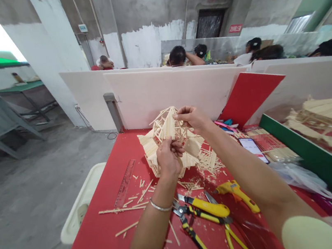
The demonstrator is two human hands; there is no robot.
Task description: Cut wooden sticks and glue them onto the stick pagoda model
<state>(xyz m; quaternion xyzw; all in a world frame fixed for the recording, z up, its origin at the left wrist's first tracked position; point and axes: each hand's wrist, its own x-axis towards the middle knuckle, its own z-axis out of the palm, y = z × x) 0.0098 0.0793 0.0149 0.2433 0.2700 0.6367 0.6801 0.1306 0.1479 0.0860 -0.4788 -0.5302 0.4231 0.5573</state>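
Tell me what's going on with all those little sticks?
Someone is handling a model made of thin sticks. The right hand pinches it near the top, and the left hand touches it lower down. Loose sticks, a ruler, a knife and a glue gun lie around it on the red table.

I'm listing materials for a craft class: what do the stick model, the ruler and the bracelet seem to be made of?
Stick model: probably bare wood or bamboo, pale and matte.
Ruler: likely clear plastic; the red table shows through.
Bracelet: apparently smooth metal, silvery and shiny.
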